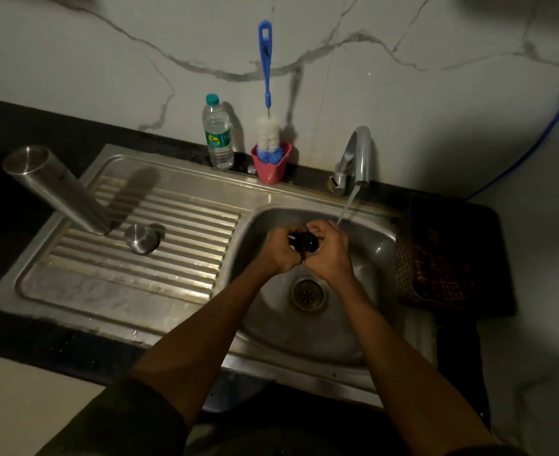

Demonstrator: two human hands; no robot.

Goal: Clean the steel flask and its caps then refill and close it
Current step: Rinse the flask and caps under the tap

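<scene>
Both hands met over the sink basin (363,327): the left hand (279,250) and right hand (329,255) curled around a dark inner cap (306,242), just left of the tap's running stream (345,207). The steel flask (57,189) and its steel outer cap (141,237) stood on the drainboard (107,291), well left of the hands.

Both forearms reach forward, left hand (283,246) and right hand (329,250) cupped together, fingers curled, wrists touching.
</scene>
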